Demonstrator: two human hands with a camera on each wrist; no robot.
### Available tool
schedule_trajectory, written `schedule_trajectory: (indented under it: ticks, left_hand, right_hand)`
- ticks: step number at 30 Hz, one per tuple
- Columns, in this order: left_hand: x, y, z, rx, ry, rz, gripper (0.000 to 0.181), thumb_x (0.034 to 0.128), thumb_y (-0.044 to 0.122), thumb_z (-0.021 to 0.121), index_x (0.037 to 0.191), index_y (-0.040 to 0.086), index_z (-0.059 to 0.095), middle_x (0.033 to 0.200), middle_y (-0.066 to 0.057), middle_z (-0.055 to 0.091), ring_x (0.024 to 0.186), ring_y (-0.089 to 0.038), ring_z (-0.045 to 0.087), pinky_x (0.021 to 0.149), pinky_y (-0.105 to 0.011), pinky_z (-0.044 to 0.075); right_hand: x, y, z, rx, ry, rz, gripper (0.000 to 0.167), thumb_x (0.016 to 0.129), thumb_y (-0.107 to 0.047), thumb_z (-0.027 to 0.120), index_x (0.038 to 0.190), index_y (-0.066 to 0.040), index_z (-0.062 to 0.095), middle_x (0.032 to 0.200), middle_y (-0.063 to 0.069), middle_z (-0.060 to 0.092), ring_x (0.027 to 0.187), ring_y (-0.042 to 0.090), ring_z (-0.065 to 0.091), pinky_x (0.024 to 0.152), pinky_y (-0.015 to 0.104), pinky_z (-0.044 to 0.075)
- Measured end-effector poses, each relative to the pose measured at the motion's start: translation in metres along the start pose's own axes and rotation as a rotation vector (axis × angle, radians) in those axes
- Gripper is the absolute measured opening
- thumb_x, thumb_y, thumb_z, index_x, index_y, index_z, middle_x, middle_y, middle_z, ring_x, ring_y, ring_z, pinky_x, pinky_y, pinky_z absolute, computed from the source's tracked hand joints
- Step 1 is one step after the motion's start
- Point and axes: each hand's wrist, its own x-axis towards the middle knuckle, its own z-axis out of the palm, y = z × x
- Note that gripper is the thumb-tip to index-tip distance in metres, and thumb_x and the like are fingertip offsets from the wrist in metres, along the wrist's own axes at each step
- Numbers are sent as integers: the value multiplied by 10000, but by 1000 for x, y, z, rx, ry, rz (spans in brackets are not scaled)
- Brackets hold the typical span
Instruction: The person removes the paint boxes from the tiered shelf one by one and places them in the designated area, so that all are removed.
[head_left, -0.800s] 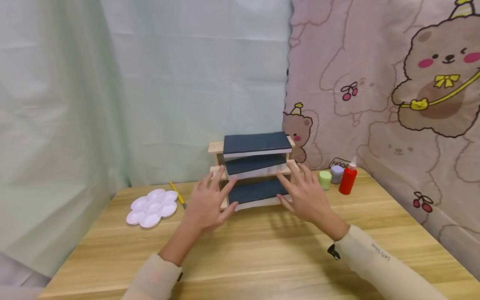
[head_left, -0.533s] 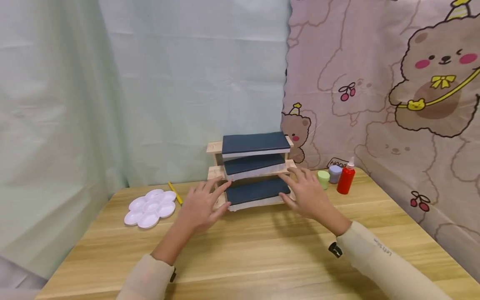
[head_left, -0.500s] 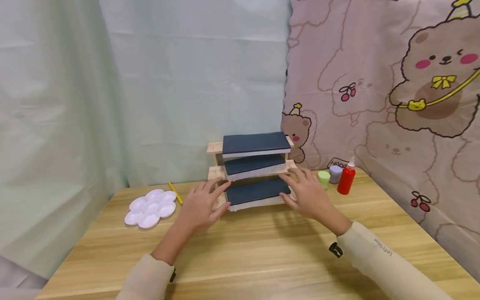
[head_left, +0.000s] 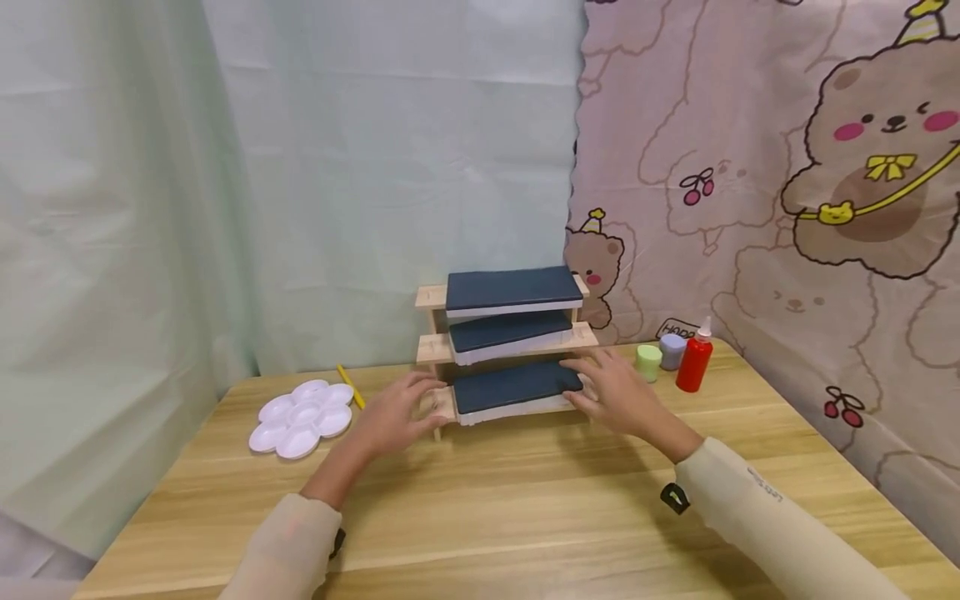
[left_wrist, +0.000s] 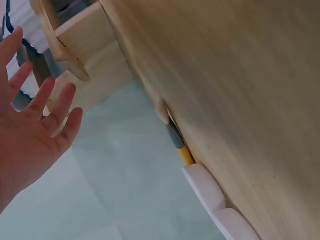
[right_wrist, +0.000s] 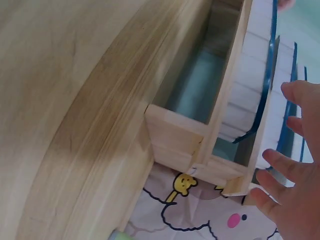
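Observation:
A three-tier stepped wooden shelf (head_left: 433,347) stands at the back of the table. On each tier lies a dark blue slab with white sides: the top slab (head_left: 513,287), the middle slab (head_left: 502,331) and the bottom slab (head_left: 517,387). The middle and bottom ones sit slightly askew. My left hand (head_left: 396,415) is at the left end of the lowest tier, its fingers spread in the left wrist view. Near the right end of the bottom slab is my right hand (head_left: 617,392), fingers apart and loosely bent. Whether either hand touches the shelf, I cannot tell.
A white flower-shaped palette (head_left: 303,417) lies to the left, with a yellow-handled brush (head_left: 350,385) beside it. To the right stand a green jar (head_left: 648,362), a lavender jar (head_left: 672,351) and a red bottle (head_left: 694,362). Curtains hang behind the table.
Both hands have come down from the middle tier to the lowest one, the left one also drawing a little outward. The slabs look unmoved on the shelf.

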Motion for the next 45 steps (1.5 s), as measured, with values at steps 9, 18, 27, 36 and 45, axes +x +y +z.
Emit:
schedule_trajectory:
  ticks: [9, 18, 27, 36, 45]
  left_hand:
    - [5, -12, 1, -104, -99, -85, 559, 882, 404, 745, 1354, 142, 599, 1356, -187, 477, 1187, -375, 527, 941, -557, 468]
    - [6, -22, 7, -140, -133, -54, 494, 896, 360, 737, 1304, 105, 628, 1344, -220, 496, 1205, -390, 504, 975, -578, 434]
    - [10, -25, 9, -211, -161, -42, 448, 896, 308, 747, 1280, 106, 636, 1312, -155, 548, 1138, -339, 551, 955, -541, 454]
    - [15, -22, 8, -172, -197, -90, 470, 865, 276, 783, 1289, 126, 644, 1303, -133, 564, 1122, -318, 563, 949, -510, 466]
    - [17, -20, 5, -242, -217, -182, 489, 828, 227, 819, 1275, 129, 647, 1324, -131, 554, 1105, -341, 596, 944, -489, 486]
  right_hand:
    - [3, 13, 6, 263, -70, 69, 500, 900, -354, 735, 1323, -111, 625, 1433, 143, 514, 1313, 380, 447, 1044, 647, 336]
    - [7, 23, 14, 384, -86, 65, 542, 863, -355, 778, 1313, -91, 631, 1373, 136, 574, 1251, 364, 538, 1031, 627, 375]
    - [10, 25, 19, 456, -106, 94, 629, 794, -320, 845, 1339, -102, 619, 1361, 111, 585, 1107, 292, 583, 955, 517, 472]
    - [14, 24, 24, 485, -154, 96, 589, 797, -247, 847, 1316, -73, 630, 1342, 164, 550, 716, 201, 533, 640, 276, 445]
    - [13, 24, 25, 494, -158, 118, 545, 789, -249, 854, 1270, -77, 666, 1419, 198, 487, 723, 178, 524, 659, 300, 448]
